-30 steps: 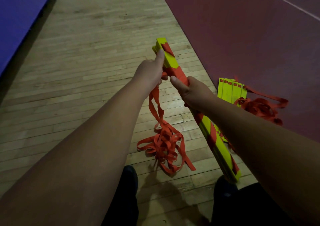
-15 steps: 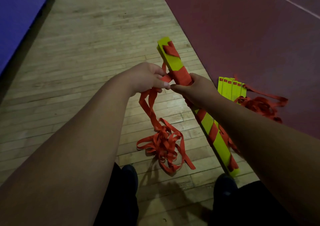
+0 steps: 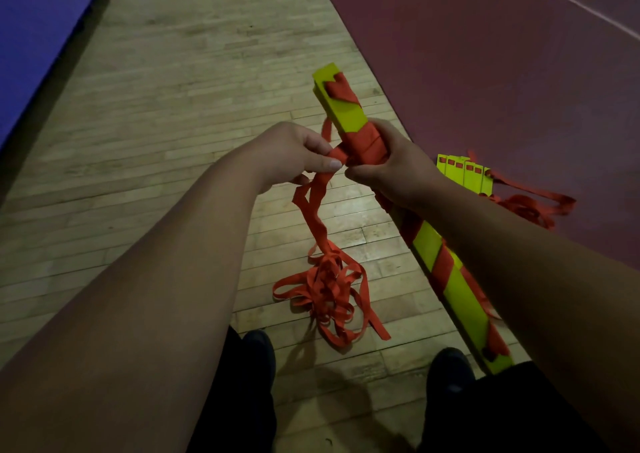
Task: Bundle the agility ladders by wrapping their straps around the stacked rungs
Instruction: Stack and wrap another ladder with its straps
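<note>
Fingers (image 3: 375, 132) of the right hand (image 3: 391, 172) curled round the yellow stacked rungs (image 3: 346, 113), held slanting above the wooden floor (image 3: 207, 106); the left hand (image 3: 291, 154) pinched the red strap (image 3: 319, 184) just beside them. Wrapping looked midway; the next turn would need the slack pulled taut.

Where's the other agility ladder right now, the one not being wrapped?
In the head view, the other ladder lies on the dark red floor at right, just past the right hand, its loose red strap heaped beside it.
</note>
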`<move>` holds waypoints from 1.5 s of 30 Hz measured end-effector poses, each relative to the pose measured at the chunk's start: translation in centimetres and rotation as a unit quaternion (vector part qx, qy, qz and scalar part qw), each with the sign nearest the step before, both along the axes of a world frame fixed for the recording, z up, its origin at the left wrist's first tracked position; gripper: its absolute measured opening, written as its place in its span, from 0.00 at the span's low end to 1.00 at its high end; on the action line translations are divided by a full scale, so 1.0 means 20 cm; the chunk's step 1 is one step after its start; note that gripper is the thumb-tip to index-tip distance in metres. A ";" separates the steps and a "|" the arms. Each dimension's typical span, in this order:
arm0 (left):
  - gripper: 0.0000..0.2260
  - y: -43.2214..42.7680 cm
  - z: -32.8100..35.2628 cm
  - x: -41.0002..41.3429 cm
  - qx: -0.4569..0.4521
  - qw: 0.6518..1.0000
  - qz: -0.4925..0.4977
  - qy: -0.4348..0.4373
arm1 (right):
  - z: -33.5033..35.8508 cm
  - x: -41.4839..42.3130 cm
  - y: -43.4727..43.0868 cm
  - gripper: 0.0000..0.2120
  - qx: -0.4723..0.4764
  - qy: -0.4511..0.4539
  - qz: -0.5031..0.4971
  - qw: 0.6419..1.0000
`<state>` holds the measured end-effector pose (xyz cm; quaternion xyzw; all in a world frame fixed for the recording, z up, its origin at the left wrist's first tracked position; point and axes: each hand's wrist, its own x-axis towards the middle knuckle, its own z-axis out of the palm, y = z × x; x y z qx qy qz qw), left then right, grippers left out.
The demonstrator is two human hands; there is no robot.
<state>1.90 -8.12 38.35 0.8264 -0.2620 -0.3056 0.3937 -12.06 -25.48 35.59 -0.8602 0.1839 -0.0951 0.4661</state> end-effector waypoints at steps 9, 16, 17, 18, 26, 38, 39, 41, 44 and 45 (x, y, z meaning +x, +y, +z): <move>0.04 -0.02 -0.02 -0.03 -0.005 0.999 -0.013 0.039 | 0.05 -0.02 -0.03 0.26 0.104 -0.005 0.011 0.995; 0.05 -0.03 -0.05 -0.02 0.087 0.991 -0.067 -0.071 | 0.06 -0.03 -0.04 0.26 0.106 0.015 0.028 0.994; 0.05 -0.03 -0.04 -0.02 0.094 0.989 -0.072 -0.084 | 0.06 -0.03 -0.04 0.26 0.104 0.017 0.027 0.994; 0.06 -0.03 -0.02 -0.02 0.094 0.989 -0.075 -0.085 | 0.06 -0.03 -0.04 0.25 0.103 0.017 0.025 0.994; 0.11 0.01 0.02 -0.02 0.052 0.995 -0.077 -0.023 | 0.05 -0.03 -0.09 0.29 0.094 0.014 0.006 0.995; 0.13 0.00 0.03 0.00 0.016 0.999 -0.030 -0.009 | -0.01 -0.02 -0.09 0.24 0.070 0.021 -0.020 0.997; 0.13 0.00 0.03 0.01 0.013 1.000 -0.016 -0.009 | -0.02 -0.02 -0.09 0.23 0.071 0.024 -0.022 0.997; 0.13 -0.01 0.03 0.02 -0.001 1.000 0.004 0.004 | -0.02 -0.01 -0.09 0.22 0.072 0.026 -0.019 0.997; 0.13 0.00 0.05 0.02 -0.038 0.998 0.014 0.047 | -0.03 -0.01 -0.09 0.21 0.067 0.029 -0.019 0.997; 0.13 0.00 0.06 0.02 -0.047 0.997 0.010 0.053 | -0.03 0.00 -0.09 0.21 0.063 0.029 -0.022 0.997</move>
